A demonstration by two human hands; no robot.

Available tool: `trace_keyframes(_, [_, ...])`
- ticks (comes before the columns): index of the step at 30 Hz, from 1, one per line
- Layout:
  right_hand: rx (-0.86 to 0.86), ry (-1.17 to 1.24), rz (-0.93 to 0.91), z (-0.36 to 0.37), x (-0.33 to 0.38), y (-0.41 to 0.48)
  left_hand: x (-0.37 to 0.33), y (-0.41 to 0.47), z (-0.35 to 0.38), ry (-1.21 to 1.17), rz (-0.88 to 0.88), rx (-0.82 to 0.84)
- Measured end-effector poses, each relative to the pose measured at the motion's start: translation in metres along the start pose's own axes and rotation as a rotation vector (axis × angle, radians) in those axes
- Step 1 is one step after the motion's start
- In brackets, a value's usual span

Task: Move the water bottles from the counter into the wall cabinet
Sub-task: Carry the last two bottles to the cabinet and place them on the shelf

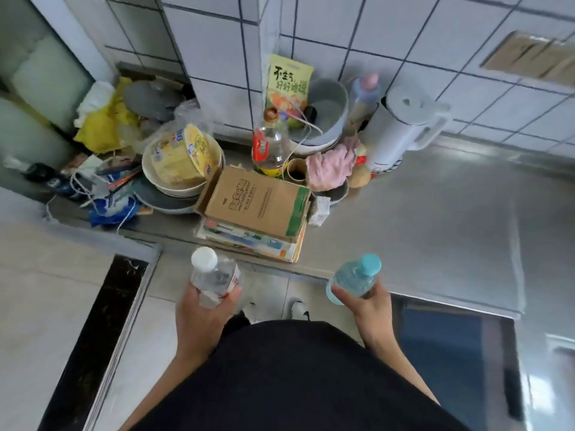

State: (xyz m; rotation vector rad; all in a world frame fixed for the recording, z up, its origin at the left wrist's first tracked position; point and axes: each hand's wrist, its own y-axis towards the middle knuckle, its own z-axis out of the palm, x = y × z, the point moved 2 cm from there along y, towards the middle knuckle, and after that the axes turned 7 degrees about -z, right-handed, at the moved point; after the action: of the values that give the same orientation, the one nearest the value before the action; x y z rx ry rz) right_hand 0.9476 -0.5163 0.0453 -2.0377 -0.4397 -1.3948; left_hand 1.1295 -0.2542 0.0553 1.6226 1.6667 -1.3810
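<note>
My left hand (pixel 202 318) grips a clear water bottle (pixel 214 275) with a white cap and a red-and-white label, held upright just off the counter's front edge. A pale blue water bottle (pixel 353 279) with a turquoise cap sits in my right hand (pixel 368 309), also upright, over the floor beside the steel counter (pixel 435 219). Both bottles are lifted clear of the counter. The wall cabinet is not in view.
The counter's back left is crowded: a cardboard box (pixel 258 203) on books, stacked bowls (pixel 180 169), an oil bottle (pixel 270 144), a white kettle (pixel 401 126), a pink cloth (pixel 329 166), a yellow snack bag (pixel 287 85). Tiled wall stands behind.
</note>
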Motion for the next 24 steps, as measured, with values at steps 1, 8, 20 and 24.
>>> trace_keyframes(1, [-0.051, 0.016, 0.021, 0.0, 0.0, -0.011, -0.002, 0.008, 0.0, 0.016, 0.02, 0.05])
trace_keyframes(8, [-0.378, 0.092, 0.138, 0.002, -0.017, -0.098, 0.005, 0.031, 0.018, 0.163, 0.121, 0.427])
trace_keyframes(20, [-0.972, 0.351, 0.258, -0.017, -0.077, -0.264, -0.014, -0.032, 0.096, 0.399, 0.337, 0.849])
trace_keyframes(24, [-1.013, 0.415, 0.233, -0.052, -0.092, -0.297, -0.022, -0.09, 0.134, 0.43, 0.422, 0.964])
